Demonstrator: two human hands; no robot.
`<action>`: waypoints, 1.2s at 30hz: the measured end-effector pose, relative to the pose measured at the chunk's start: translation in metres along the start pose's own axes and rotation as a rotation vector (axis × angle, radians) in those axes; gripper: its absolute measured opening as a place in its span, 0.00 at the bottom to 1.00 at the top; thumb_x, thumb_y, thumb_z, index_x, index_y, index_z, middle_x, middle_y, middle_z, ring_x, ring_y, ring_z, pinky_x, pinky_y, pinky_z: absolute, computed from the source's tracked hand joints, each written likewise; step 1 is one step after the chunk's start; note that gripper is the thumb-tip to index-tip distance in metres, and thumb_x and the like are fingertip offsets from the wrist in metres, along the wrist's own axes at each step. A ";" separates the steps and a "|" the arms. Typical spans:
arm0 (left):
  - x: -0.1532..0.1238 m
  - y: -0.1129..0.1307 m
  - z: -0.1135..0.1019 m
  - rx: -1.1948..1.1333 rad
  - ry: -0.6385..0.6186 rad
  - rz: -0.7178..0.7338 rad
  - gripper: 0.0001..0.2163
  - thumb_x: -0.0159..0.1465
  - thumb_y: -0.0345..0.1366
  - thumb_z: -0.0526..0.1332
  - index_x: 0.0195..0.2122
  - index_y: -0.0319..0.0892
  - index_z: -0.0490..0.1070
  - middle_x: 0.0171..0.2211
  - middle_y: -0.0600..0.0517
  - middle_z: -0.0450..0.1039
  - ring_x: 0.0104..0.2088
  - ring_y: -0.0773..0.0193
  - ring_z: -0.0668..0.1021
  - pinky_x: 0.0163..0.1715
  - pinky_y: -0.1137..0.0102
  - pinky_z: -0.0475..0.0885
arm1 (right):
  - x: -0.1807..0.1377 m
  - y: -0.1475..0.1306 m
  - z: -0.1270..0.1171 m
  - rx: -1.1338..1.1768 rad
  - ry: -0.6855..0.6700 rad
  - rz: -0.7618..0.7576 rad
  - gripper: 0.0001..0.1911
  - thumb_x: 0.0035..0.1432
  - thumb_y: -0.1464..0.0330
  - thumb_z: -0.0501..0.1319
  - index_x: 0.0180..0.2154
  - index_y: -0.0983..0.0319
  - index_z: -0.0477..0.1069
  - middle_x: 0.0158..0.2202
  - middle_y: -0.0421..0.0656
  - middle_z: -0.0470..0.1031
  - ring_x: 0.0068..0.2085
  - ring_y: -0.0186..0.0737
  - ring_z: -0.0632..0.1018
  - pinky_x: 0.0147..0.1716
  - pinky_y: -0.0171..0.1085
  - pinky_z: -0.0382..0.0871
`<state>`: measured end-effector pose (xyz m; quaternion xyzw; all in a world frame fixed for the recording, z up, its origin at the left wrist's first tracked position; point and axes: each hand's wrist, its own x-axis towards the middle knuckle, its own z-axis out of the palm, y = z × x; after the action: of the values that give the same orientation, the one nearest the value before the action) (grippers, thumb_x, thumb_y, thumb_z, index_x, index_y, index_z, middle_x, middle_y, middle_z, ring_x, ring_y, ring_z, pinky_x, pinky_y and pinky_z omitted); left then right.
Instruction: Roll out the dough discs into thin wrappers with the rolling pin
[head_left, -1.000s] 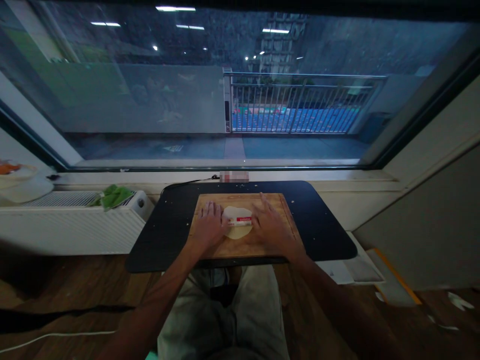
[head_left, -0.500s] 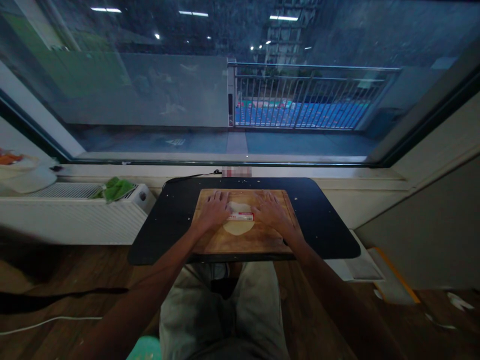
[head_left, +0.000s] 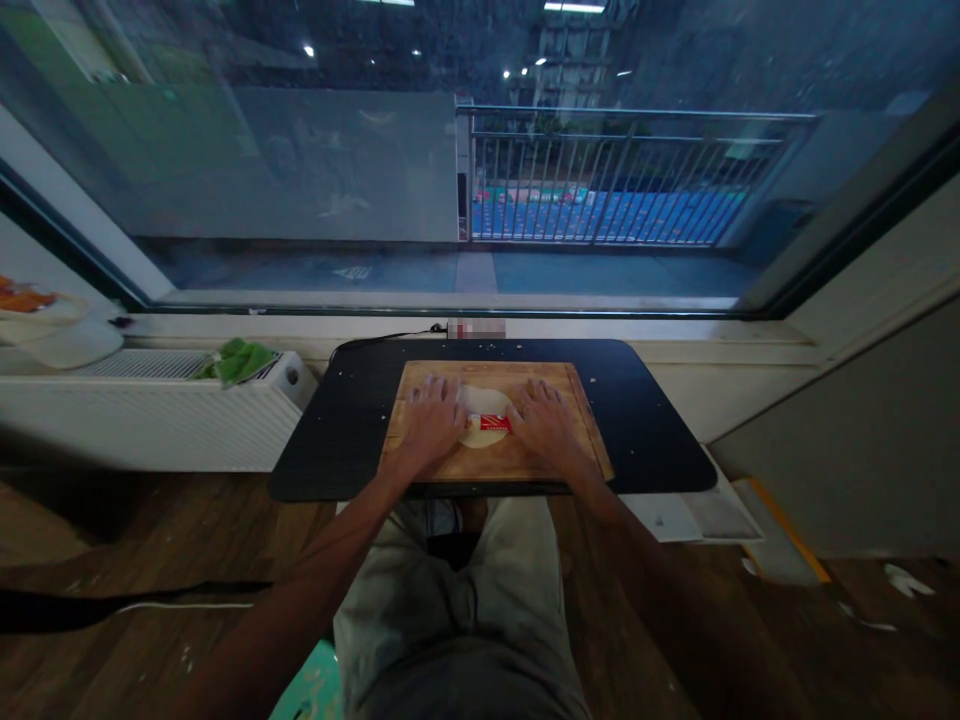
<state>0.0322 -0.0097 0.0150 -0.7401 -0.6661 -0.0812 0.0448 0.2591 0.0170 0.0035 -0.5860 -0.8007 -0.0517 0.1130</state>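
A round, flat sheet of pale dough [head_left: 480, 399] lies on a wooden cutting board [head_left: 487, 466]. Across it rests a rolling pin with a red and white label [head_left: 494, 423]. My left hand [head_left: 435, 412] presses flat over the left end of the pin, fingers stretched forward and a little apart. Over the right end lies my right hand [head_left: 545, 415], palm down with spread fingers. Both ends of the pin are hidden beneath the hands; only the labelled middle shows between them.
The board sits on a small black table [head_left: 330, 440] with scattered pale crumbs. Behind it are a window sill and a large window. To the left, a green cloth [head_left: 238, 360] lies on a white radiator [head_left: 187, 420]. A turquoise object [head_left: 311, 685] stands below, beside my leg.
Both hands and the rolling pin have moved slightly towards me over the board. The pin has turned, so more red of its label shows. The view has shifted a little downward.
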 end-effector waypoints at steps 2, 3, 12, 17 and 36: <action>0.007 0.000 0.001 -0.012 0.005 -0.024 0.27 0.80 0.39 0.48 0.76 0.38 0.65 0.71 0.35 0.73 0.74 0.40 0.70 0.71 0.46 0.65 | 0.004 0.001 0.001 0.006 0.042 -0.002 0.25 0.79 0.58 0.54 0.67 0.61 0.77 0.70 0.56 0.76 0.71 0.59 0.72 0.71 0.56 0.63; 0.011 0.000 0.001 -0.019 0.007 -0.038 0.27 0.79 0.39 0.49 0.76 0.37 0.65 0.70 0.35 0.73 0.73 0.41 0.71 0.70 0.46 0.66 | 0.007 0.003 0.001 0.005 0.051 -0.024 0.25 0.80 0.58 0.53 0.67 0.61 0.77 0.70 0.56 0.76 0.72 0.60 0.71 0.72 0.58 0.62; 0.066 -0.012 0.003 -0.101 -0.009 -0.136 0.26 0.80 0.40 0.48 0.75 0.37 0.67 0.69 0.35 0.74 0.67 0.42 0.75 0.67 0.48 0.70 | 0.057 0.012 0.004 0.044 0.042 -0.010 0.27 0.82 0.56 0.53 0.72 0.58 0.70 0.72 0.57 0.72 0.73 0.61 0.68 0.71 0.58 0.62; 0.091 -0.017 0.000 -0.123 -0.025 -0.194 0.23 0.79 0.38 0.49 0.70 0.40 0.70 0.68 0.35 0.74 0.67 0.43 0.75 0.63 0.50 0.74 | 0.089 0.010 0.006 0.091 -0.019 0.133 0.29 0.84 0.51 0.46 0.69 0.59 0.73 0.68 0.57 0.74 0.67 0.56 0.72 0.66 0.52 0.65; 0.055 -0.024 0.010 -0.039 -0.292 -0.062 0.28 0.79 0.42 0.49 0.77 0.39 0.61 0.78 0.31 0.61 0.79 0.35 0.62 0.71 0.37 0.64 | 0.039 0.006 0.001 -0.046 -0.074 0.047 0.27 0.81 0.58 0.50 0.71 0.59 0.71 0.71 0.58 0.73 0.73 0.63 0.68 0.72 0.67 0.57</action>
<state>0.0150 0.0484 0.0142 -0.7239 -0.6862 0.0130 -0.0696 0.2530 0.0550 0.0112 -0.6086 -0.7890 -0.0457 0.0713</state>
